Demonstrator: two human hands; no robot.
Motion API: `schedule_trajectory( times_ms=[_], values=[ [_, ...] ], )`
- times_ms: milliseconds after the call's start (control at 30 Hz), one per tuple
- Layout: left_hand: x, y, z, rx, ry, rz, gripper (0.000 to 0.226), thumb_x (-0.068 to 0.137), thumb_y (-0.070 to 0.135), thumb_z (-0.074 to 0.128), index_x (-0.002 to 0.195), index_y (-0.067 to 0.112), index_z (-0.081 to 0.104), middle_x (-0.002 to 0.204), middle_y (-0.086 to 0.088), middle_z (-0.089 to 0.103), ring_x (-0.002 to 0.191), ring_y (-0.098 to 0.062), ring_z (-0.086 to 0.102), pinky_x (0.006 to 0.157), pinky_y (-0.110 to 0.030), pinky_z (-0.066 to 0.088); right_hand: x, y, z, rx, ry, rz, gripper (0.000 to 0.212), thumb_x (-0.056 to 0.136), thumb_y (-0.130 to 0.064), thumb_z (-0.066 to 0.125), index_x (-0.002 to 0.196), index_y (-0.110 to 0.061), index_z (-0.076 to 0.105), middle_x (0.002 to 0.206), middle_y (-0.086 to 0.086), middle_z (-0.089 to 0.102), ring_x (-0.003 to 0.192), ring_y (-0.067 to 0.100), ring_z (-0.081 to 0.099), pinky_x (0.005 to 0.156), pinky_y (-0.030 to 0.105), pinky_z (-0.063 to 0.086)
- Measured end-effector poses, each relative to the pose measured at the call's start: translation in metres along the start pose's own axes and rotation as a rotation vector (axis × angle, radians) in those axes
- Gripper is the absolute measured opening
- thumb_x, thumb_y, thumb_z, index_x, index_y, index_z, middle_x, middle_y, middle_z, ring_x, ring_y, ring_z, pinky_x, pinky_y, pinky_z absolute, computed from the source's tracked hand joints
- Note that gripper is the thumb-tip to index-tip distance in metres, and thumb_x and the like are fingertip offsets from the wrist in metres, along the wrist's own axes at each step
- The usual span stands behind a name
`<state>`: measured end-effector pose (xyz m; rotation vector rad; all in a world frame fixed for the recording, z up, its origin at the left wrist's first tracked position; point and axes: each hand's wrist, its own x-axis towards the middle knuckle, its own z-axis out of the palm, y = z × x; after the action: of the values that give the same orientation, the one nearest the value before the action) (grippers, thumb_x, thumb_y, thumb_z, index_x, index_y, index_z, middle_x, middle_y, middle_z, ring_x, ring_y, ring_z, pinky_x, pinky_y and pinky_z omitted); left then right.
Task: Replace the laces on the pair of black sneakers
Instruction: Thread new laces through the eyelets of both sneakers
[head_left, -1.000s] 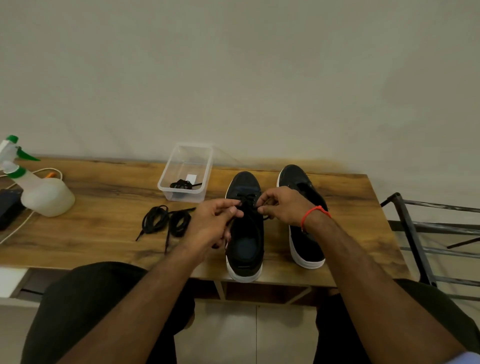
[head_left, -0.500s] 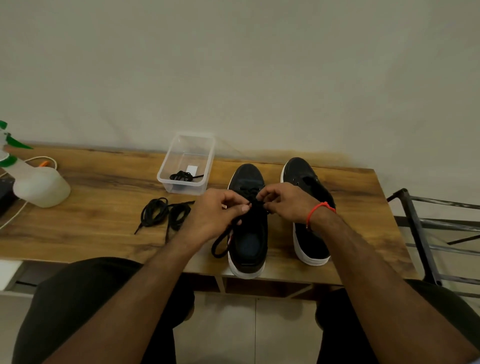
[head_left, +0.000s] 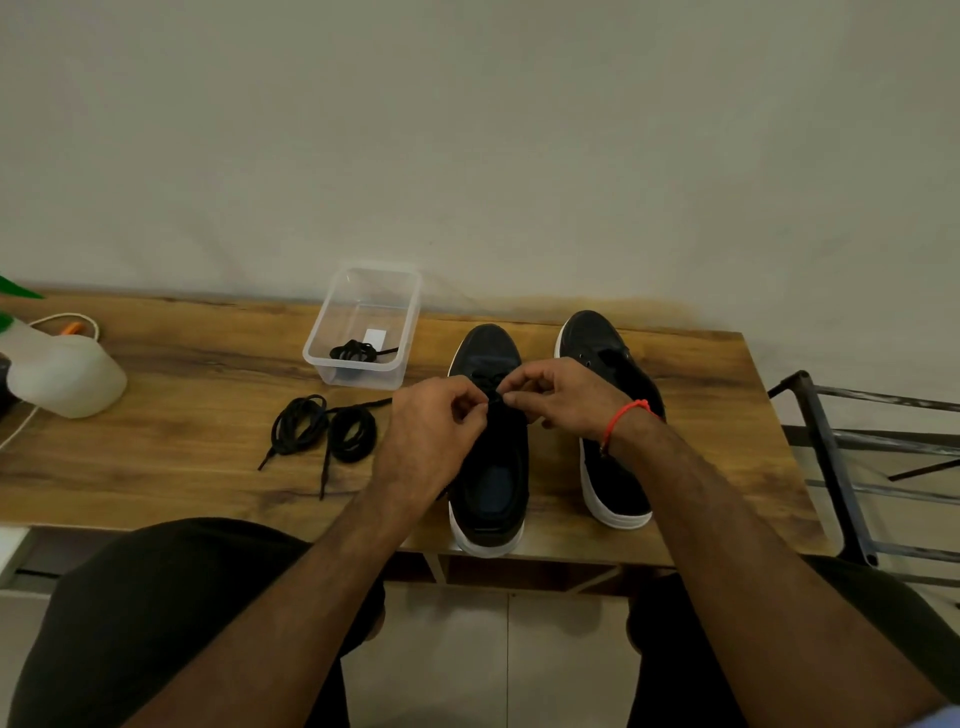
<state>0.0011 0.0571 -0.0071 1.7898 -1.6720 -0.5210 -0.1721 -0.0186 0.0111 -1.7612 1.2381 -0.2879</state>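
Observation:
Two black sneakers with white soles stand toe-away on the wooden table (head_left: 182, 415). Over the lacing of the left sneaker (head_left: 491, 467) my left hand (head_left: 431, 431) and my right hand (head_left: 561, 397) meet, each pinching a black lace (head_left: 493, 397) at the eyelets. The lace between my fingers is mostly hidden. The right sneaker (head_left: 613, 467) stands beside it with no lace visible in its eyelets; my right wrist with a red string crosses it. Two coiled black laces (head_left: 324, 428) lie on the table left of my hands.
A clear plastic tub (head_left: 363, 322) behind the loose laces holds another coiled black lace and a white tag. A white spray bottle (head_left: 62, 371) with a green trigger and a cord sits at the far left. A dark metal rack (head_left: 852, 467) stands right of the table.
Both hands have drawn closer together over the left sneaker's lacing. The lace loop that hung beside the sneaker under my left hand half a second ago is out of sight.

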Motion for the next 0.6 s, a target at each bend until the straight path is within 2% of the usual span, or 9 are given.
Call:
schedule_trajectory(
  times_ms=[167,400,600],
  values=[
    [0.0001,-0.0015,0.0014,0.142,0.018,0.060,0.006,0.092,0.024,0.069,0.094,0.018,0.068,0.090,0.004,0.061,0.076,-0.006,0.056,0.066,-0.018,0.048,0.0016,-0.0015,-0.0004,0.039,-0.014,0.016,0.015,0.098,-0.015,0.062,0.110,-0.014,0.071,0.088,-0.007,0.067,0.074,-0.001,0.059,0.054,0.003,0.042],
    [0.0015,-0.0008,0.0045,0.162,0.013,0.094,0.008,0.093,0.025,0.068,0.095,0.018,0.067,0.091,0.002,0.062,0.081,-0.010,0.058,0.074,-0.031,0.057,0.0009,-0.0011,-0.0010,0.059,-0.022,0.027,0.016,0.098,-0.015,0.062,0.112,-0.014,0.071,0.089,-0.006,0.067,0.075,0.002,0.059,0.054,0.004,0.043],
    [0.0025,-0.0020,0.0051,0.112,0.021,0.057,0.007,0.091,0.024,0.070,0.094,0.018,0.067,0.091,0.004,0.065,0.081,-0.008,0.060,0.074,-0.029,0.058,0.0004,-0.0004,-0.0022,0.056,-0.047,0.022,0.019,0.097,-0.014,0.064,0.114,-0.015,0.071,0.089,-0.006,0.067,0.074,0.000,0.060,0.054,0.004,0.043]
  ],
)
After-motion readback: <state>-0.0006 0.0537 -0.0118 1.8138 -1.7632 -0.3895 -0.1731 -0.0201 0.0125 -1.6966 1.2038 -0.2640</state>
